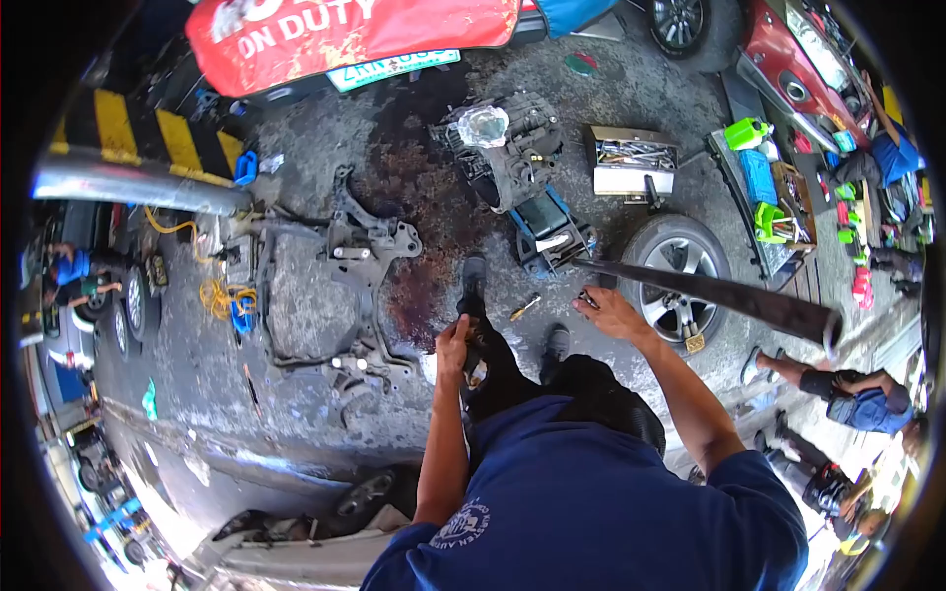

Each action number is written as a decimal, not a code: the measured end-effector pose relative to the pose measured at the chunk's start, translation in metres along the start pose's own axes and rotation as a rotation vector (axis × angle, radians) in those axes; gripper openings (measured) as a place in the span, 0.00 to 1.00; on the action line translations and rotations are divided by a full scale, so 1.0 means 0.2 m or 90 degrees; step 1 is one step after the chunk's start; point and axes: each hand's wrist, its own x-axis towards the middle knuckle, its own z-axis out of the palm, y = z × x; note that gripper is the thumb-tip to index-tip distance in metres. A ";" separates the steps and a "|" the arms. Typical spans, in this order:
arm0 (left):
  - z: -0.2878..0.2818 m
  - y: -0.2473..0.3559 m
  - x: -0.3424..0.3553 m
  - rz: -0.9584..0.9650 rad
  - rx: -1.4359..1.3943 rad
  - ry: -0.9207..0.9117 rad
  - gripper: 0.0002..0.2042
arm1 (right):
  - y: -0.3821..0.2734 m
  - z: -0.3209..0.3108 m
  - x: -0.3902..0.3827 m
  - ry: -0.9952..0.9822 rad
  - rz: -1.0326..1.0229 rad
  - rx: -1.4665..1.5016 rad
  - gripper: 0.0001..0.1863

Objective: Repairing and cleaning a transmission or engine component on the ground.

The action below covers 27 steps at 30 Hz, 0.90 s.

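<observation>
My right hand (613,315) is out in front of my right knee, thumb and fingers pinched on a small dark piece that I cannot make out. My left hand (451,347) is by my left leg, its fingers curled closed; what they hold, if anything, is hidden. Ahead of my feet sits a blue floor jack (542,222), and a long dark pipe (729,294) slants from it to the right, above a wheel (645,241). Just beyond the jack rests a greasy gearbox (527,133). A small hand tool (525,306) lies on the floor between my feet.
A metal subframe (379,241) lies at left, near a yellow coiled hose (219,298) and a thick post (138,182). An open toolbox (636,180) and a tool cart (744,202) stand at right. A red-covered car (365,39) is ahead. Other people (872,404) are at right.
</observation>
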 end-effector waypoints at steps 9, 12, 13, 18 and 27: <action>0.03 0.73 0.68 0.128 0.228 -0.402 0.15 | -0.20 0.05 0.52 0.130 0.361 0.263 0.17; 0.15 0.87 0.61 0.217 0.317 -0.498 0.13 | -0.25 0.13 0.59 0.107 0.253 0.260 0.15; 0.20 0.92 0.55 0.246 0.265 -0.565 0.14 | -0.28 0.13 0.61 0.104 0.297 0.382 0.16; 0.49 1.05 0.31 0.371 0.346 -0.561 0.17 | -0.50 0.00 0.57 0.293 0.339 0.320 0.19; 0.59 0.89 0.14 0.564 0.443 -0.644 0.12 | -0.58 0.07 0.19 0.370 0.417 0.380 0.24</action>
